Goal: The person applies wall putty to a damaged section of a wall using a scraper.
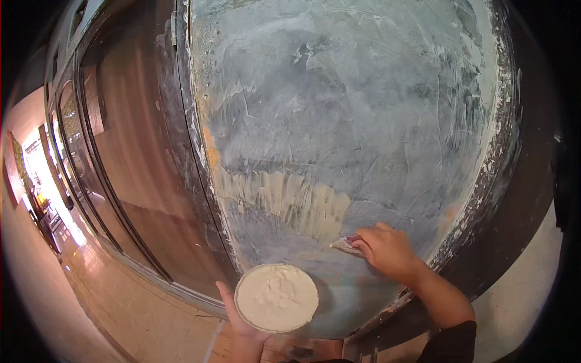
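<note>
My right hand grips a putty knife and presses its blade against a grey-blue plastered wall panel. Left of the blade, a fresh cream-coloured band of putty runs across the wall. My left hand holds up a round plate from below, loaded with white putty. The plate sits just below and left of the knife.
A dark brown door frame borders the panel on the left, with glass panels beyond it. A dark frame edges the right side. A tiled floor lies at lower left.
</note>
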`<move>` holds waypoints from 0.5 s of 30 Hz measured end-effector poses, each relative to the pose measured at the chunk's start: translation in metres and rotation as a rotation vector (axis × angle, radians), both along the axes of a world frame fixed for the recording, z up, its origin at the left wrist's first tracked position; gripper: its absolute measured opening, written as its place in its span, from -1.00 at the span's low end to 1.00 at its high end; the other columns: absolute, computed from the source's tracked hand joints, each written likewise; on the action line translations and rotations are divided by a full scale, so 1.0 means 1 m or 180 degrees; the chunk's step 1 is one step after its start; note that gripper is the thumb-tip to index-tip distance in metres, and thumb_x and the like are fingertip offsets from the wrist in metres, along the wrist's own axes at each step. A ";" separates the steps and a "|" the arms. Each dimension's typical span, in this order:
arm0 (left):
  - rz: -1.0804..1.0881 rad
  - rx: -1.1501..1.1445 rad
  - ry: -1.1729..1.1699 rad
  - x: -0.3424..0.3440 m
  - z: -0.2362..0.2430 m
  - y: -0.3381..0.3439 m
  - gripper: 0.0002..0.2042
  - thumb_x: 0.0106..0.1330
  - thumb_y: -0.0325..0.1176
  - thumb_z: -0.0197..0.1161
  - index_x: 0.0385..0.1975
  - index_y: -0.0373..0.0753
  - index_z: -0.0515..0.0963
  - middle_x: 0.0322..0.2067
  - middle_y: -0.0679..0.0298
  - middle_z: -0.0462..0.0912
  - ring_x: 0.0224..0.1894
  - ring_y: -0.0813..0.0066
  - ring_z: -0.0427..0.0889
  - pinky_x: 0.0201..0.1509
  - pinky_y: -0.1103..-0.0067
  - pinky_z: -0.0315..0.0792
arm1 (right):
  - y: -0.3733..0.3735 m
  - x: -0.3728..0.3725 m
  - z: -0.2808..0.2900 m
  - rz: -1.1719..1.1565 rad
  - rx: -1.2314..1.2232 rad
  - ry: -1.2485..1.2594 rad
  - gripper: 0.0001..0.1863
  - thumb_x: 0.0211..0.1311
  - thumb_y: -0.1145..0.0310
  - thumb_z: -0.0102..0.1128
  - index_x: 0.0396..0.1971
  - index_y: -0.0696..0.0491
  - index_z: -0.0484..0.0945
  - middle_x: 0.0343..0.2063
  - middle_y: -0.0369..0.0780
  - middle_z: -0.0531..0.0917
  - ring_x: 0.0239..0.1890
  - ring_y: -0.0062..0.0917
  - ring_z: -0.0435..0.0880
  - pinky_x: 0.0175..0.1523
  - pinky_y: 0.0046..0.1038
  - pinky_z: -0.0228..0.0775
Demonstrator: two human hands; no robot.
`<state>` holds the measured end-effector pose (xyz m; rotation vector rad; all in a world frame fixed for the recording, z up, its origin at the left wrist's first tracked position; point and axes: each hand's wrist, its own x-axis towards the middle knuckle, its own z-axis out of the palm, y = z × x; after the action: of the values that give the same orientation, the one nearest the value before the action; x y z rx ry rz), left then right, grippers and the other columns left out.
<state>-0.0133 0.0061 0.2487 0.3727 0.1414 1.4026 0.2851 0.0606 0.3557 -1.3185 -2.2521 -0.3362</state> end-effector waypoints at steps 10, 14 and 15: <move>-0.0012 0.0067 -0.0156 -0.003 0.004 -0.006 0.04 0.35 0.58 -0.36 0.33 -0.39 0.39 0.27 -0.08 0.51 0.23 -0.09 0.56 0.27 0.07 0.51 | -0.003 -0.004 -0.002 -0.0053 0.0346 0.0242 -0.83 0.37 0.18 0.27 -0.25 -0.05 0.61 -0.40 -0.29 0.74 -0.30 -0.30 0.63 -0.40 -0.15 0.47; 0.0058 0.0051 -0.0025 0.000 0.006 -0.007 0.03 0.36 0.58 -0.36 0.34 -0.38 0.39 0.28 -0.08 0.50 0.24 -0.08 0.56 0.28 0.05 0.50 | -0.007 0.000 -0.009 -0.0081 0.0332 0.0302 -0.82 0.35 0.18 0.30 -0.26 -0.03 0.62 -0.41 -0.30 0.73 -0.31 -0.30 0.63 -0.40 -0.18 0.48; -0.0018 0.0106 -0.0085 0.001 0.006 -0.008 0.04 0.36 0.58 -0.37 0.34 -0.38 0.38 0.29 -0.09 0.49 0.25 -0.10 0.55 0.28 0.04 0.49 | -0.003 0.003 -0.019 -0.0061 0.0338 0.0248 -0.82 0.32 0.18 0.33 -0.26 -0.04 0.63 -0.42 -0.30 0.72 -0.31 -0.31 0.64 -0.41 -0.18 0.49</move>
<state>-0.0126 -0.0017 0.2547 0.3817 0.0951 1.4051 0.2885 0.0581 0.3370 -1.2769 -2.1284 -0.3987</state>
